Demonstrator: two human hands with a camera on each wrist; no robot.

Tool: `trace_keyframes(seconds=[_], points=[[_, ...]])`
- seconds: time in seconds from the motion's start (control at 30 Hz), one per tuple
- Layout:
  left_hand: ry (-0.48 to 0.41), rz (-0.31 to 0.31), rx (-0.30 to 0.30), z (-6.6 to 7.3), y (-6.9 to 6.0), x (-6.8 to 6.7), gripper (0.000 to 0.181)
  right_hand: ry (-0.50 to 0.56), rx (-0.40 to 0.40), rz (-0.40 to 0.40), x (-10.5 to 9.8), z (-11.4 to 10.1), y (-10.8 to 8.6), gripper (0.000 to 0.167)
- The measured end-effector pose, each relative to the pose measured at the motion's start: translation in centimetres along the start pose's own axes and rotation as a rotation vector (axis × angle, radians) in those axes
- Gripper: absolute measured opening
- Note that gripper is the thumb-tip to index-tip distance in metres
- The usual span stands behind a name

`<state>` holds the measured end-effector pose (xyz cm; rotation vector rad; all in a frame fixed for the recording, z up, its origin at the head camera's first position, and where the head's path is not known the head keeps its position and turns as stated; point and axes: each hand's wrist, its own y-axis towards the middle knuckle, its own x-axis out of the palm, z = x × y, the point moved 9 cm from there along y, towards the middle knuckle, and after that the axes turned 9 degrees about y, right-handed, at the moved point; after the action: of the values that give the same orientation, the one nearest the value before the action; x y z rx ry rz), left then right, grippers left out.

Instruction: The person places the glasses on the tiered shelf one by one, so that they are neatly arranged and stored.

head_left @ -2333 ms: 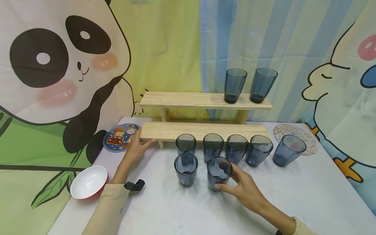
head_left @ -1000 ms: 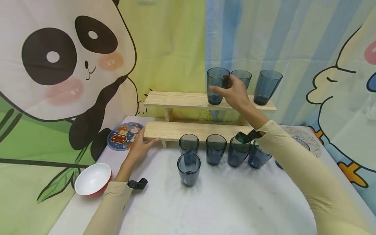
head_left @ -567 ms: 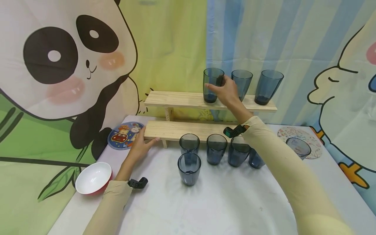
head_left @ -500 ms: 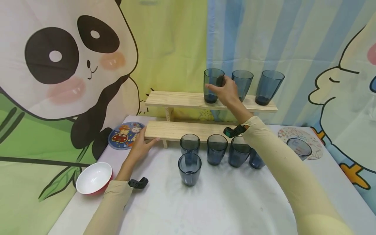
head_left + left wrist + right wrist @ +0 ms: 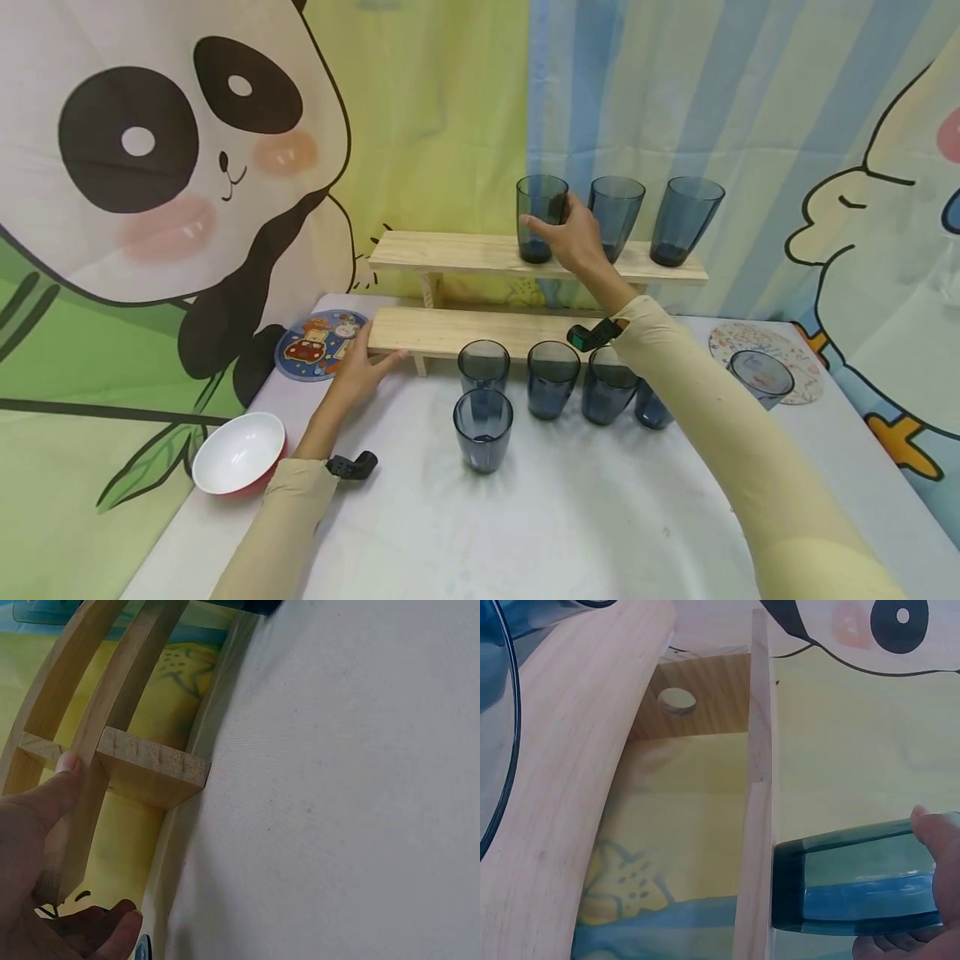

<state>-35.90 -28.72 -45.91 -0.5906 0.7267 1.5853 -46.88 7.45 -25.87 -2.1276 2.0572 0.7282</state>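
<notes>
On the upper wooden shelf, my right hand grips a blue glass tumbler with thumb and fingers round its side. The right wrist view shows the tumbler's base against the shelf board. Two more tumblers, one middle and one right, stand to its right. My left hand holds the left end of the lower shelf. In the left wrist view its thumb lies on the board's front edge, with the fingers round the end.
Several tumblers stand on the white table before the lower shelf, one closest to me; my right sleeve partly hides others. A white bowl is at the left. A blue round mat and a patterned mat flank the shelves.
My right hand has carried the tumbler from the front of the table up to the upper shelf, left of the other two, then shifted slightly left. My left hand has stayed on the lower shelf.
</notes>
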Motion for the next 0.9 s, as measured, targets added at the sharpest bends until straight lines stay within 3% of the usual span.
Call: trace_keyframes(seconds=[0.27, 0.37, 0.47, 0.6, 0.73, 0.9], points=[[-0.001, 0.004, 0.002, -0.1, 0.1, -0.5, 0.103, -0.047, 0.104, -0.078, 0.5, 0.0, -0.8, 0.111], [0.007, 0.005, 0.003, -0.2, 0.1, -0.5, 0.102, -0.086, 0.134, -0.098, 0.4, -0.1, -1.8, 0.114], [0.006, 0.012, 0.001, -0.1, 0.1, -0.6, 0.101, -0.066, 0.101, -0.091, 0.2, -0.6, -3.3, 0.116], [0.009, 0.011, 0.004, 0.2, 0.2, -0.6, 0.102, 0.082, -0.034, -0.067, 0.1, -1.6, -6.3, 0.108], [0.015, 0.013, 0.000, 0.3, 0.1, -0.5, 0.101, 0.221, -0.166, -0.121, 1.0, -2.4, -10.4, 0.087], [0.007, 0.005, 0.002, 0.3, 0.0, -0.2, 0.101, 0.271, -0.177, -0.255, 2.8, -1.2, -16.2, 0.065]])
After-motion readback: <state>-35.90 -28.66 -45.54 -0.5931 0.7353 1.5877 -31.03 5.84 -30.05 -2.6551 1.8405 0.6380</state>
